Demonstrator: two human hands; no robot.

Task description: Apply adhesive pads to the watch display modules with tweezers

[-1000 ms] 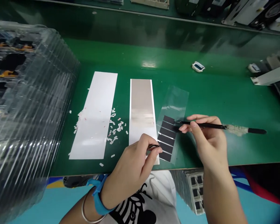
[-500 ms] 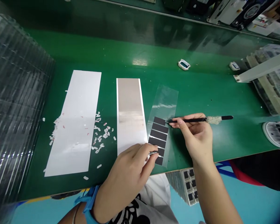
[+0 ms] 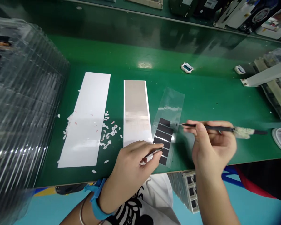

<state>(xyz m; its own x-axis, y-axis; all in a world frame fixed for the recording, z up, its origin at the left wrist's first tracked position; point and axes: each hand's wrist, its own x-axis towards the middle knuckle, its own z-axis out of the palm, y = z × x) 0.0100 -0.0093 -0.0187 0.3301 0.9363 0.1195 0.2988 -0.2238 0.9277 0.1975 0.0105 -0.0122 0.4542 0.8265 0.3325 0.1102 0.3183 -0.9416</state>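
Note:
My left hand (image 3: 133,165) pinches a small thin flat piece (image 3: 155,152), seen nearly edge-on, between thumb and forefinger. What kind of piece it is I cannot make out. It is held over the lower part of a clear film strip (image 3: 172,98) that carries several black rectangular stickers (image 3: 164,129). My right hand (image 3: 213,143) is closed round a slim black pen-like tool (image 3: 216,128) with whitish wrapping near its far end. The tool's fine tip points left, just right of the topmost sticker and apart from it.
Left of the film lie a beige-and-white sheet (image 3: 135,97) and a long white sheet (image 3: 90,93), with small white scraps (image 3: 112,131) between them. Stacked clear trays (image 3: 35,87) rise at the left. Small white-framed parts (image 3: 186,67) lie farther back, below a shelf (image 3: 150,12).
My right hand has drawn the tool to the right, away from the top sticker. The piece in my left hand shows more of its length. The whole view has shifted slightly.

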